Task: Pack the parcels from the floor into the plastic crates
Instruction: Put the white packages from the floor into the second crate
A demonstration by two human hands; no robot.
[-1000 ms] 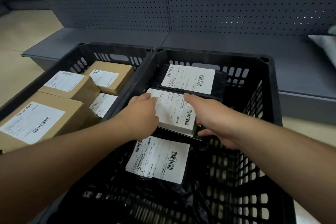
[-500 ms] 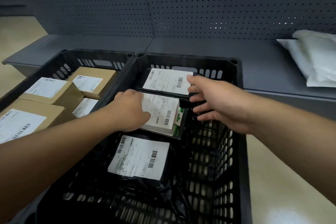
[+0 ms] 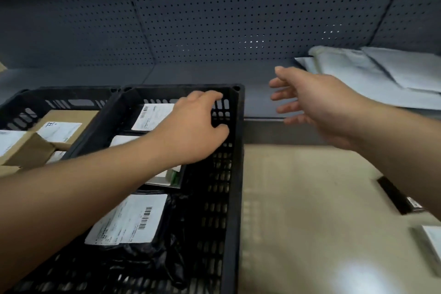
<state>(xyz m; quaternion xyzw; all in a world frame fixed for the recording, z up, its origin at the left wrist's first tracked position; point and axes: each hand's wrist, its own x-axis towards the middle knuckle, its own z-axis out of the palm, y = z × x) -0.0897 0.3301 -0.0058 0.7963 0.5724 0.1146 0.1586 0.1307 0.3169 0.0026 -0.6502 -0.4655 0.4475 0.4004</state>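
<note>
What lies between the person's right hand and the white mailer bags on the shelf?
Nothing: in the head view only bare grey shelf separates the open right hand from the white mailer bags.

My two arms are bare all the way up as far as I can see. I wear no sleeves, no gloves, no watch and no rings. My left hand (image 3: pixel 193 126) and my right hand (image 3: pixel 317 105) each show a thumb and fingers. My nails look short and plain.
</note>
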